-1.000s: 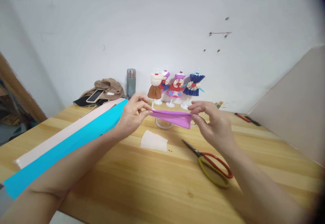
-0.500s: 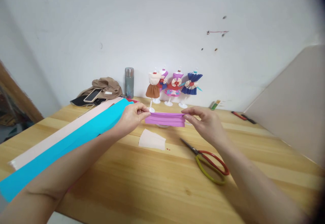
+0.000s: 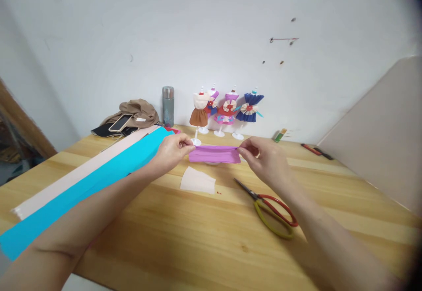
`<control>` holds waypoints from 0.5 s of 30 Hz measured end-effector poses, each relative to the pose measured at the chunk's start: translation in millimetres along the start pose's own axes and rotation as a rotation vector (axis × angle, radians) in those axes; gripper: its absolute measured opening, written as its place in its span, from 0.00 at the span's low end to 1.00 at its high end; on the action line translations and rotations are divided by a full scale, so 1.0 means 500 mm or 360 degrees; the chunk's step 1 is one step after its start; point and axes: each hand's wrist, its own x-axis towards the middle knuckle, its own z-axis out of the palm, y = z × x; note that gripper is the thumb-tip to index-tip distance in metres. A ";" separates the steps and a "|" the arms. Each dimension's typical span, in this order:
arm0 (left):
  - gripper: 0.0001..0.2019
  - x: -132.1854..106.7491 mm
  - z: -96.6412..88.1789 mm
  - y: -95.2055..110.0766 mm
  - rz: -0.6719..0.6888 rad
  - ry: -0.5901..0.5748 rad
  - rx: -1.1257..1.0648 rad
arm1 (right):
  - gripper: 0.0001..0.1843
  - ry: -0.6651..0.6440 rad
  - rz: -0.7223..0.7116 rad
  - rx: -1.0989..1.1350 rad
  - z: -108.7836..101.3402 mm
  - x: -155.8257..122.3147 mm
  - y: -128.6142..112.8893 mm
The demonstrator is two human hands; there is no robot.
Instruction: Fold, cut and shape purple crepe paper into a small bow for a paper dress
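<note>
Above the table, a small strip of purple crepe paper with crosswise folds is stretched between my two hands. My left hand pinches its upper left corner between thumb and fingertips. At the upper right corner, my right hand grips it the same way. A pale trapezoid paper piece lies flat below the strip, with tiny red scraps beside it. Scissors with one red and one yellow-green handle rest near my right forearm, blades slightly apart. Part of a white round base shows behind the strip's lower edge.
Several small dress stands wear paper dresses by the wall. A flask, a brown cloth and a phone are at the back left. Long blue paper and pale pink paper lie left. A cutter sits right.
My right fingers have curled in more at the strip's corner. The strip's lower edge has risen slightly, and its folds look flatter. My left hand has barely moved.
</note>
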 end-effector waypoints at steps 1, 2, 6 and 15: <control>0.07 -0.001 0.000 0.002 -0.0026 -0.0005 -0.0013 | 0.08 -0.0049 0.0113 0.0054 -0.002 -0.001 -0.005; 0.07 -0.002 0.000 0.004 -0.0069 -0.0023 -0.0045 | 0.09 -0.0097 0.0225 0.0120 -0.003 -0.002 -0.011; 0.07 -0.007 0.002 0.018 -0.0291 -0.0093 -0.0285 | 0.13 -0.0174 0.0531 0.0429 -0.010 -0.002 -0.035; 0.06 -0.025 -0.001 0.049 -0.0288 0.0085 -0.0536 | 0.12 -0.0051 0.0688 0.0914 -0.011 -0.001 -0.042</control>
